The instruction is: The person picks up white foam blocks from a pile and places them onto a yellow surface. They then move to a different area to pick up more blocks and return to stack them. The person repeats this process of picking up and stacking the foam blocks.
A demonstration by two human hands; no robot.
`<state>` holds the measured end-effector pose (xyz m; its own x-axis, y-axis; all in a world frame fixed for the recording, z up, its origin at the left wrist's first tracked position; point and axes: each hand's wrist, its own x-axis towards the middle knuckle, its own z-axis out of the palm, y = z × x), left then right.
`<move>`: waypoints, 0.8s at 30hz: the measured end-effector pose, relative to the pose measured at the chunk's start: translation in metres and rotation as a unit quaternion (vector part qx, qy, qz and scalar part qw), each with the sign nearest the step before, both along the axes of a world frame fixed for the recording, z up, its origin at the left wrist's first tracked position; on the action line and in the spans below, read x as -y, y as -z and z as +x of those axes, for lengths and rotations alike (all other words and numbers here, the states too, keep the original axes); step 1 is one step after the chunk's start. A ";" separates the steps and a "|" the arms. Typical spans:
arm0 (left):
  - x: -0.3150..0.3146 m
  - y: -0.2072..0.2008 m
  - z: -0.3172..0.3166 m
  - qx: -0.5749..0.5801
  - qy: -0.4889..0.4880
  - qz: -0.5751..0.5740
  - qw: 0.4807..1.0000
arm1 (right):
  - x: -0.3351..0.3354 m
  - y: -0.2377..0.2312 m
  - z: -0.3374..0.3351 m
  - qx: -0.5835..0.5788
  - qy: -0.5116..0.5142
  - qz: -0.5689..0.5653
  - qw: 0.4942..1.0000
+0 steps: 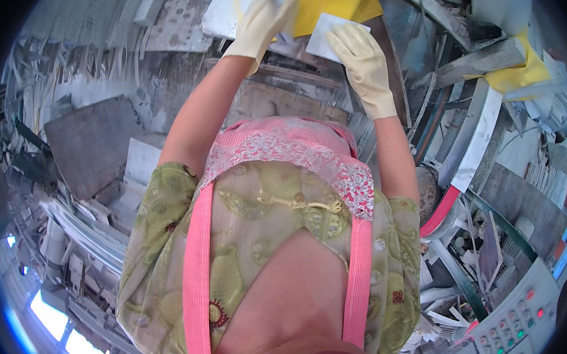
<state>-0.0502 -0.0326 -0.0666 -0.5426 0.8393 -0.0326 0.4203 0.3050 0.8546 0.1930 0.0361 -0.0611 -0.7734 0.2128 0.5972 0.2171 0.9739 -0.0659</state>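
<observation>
Both of my hands wear cream rubber gloves and reach out to the top of the view. My right hand [361, 55] has its fingers lying over a white square tile [323, 38] and grips it at its right side; the thumb is hidden. My left hand [262, 21] is beside a pale slab [223, 19], fingers extended and thumb apart, with nothing visibly held. Between the hands spreads a yellow sheet [320, 9], partly under the tile. White pieces at the top edge are cut off and hard to make out.
Wooden boards [296, 75] lie just below the work spot. Hanging strips [90, 51] and a leaning board [91, 142] are to the left. At right stand a long white slab [479, 140], another yellow sheet [523, 71], a scrap pile [448, 297] and a button panel [514, 327].
</observation>
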 end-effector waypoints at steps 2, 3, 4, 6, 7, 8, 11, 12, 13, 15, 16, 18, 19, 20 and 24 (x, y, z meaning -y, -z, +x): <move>-0.012 0.015 -0.006 -0.030 0.000 0.020 0.999 | 0.001 0.015 0.004 0.037 0.017 -0.018 0.999; -0.012 0.022 -0.009 -0.023 -0.013 -0.029 0.999 | 0.003 0.021 0.006 0.050 0.020 -0.012 0.998; -0.014 0.027 -0.012 -0.015 -0.025 -0.078 0.997 | 0.006 0.025 0.006 0.064 0.035 -0.029 0.997; -0.015 0.032 -0.012 0.172 -0.002 -0.016 0.985 | 0.012 0.030 0.008 0.087 0.159 -0.046 0.982; -0.014 0.031 -0.012 0.341 0.033 0.097 0.934 | 0.014 0.030 0.010 0.055 0.209 -0.103 0.971; -0.012 0.029 -0.010 0.494 0.065 0.206 0.842 | 0.016 0.030 0.010 0.038 0.258 -0.162 0.952; -0.002 0.014 -0.005 0.043 -0.049 -0.053 0.996 | 0.019 0.025 0.011 0.124 0.316 -0.297 0.892; -0.002 0.008 -0.003 0.036 -0.051 -0.048 0.997 | 0.020 0.023 0.012 0.132 0.319 -0.354 0.869; -0.001 0.003 -0.002 0.028 -0.052 -0.043 0.997 | 0.020 0.022 0.013 0.129 0.290 -0.365 0.875; -0.001 -0.005 0.000 0.030 -0.048 -0.032 0.998 | 0.018 0.022 0.014 0.089 0.224 -0.367 0.898; 0.000 -0.006 0.001 0.042 -0.042 -0.029 0.998 | 0.017 0.022 0.014 0.046 0.195 -0.364 0.910; 0.000 -0.004 0.000 0.092 -0.048 -0.027 0.994 | 0.015 0.025 0.015 -0.027 0.132 -0.358 0.924; -0.001 -0.001 0.000 0.130 -0.060 -0.029 0.989 | 0.013 0.025 0.015 -0.031 0.119 -0.333 0.935; -0.001 0.002 0.000 0.169 -0.072 -0.030 0.983 | 0.012 0.025 0.015 -0.036 0.107 -0.308 0.945; 0.000 0.016 -0.009 -0.037 -0.054 -0.052 0.996 | 0.011 0.014 0.018 -0.078 0.058 -0.227 0.969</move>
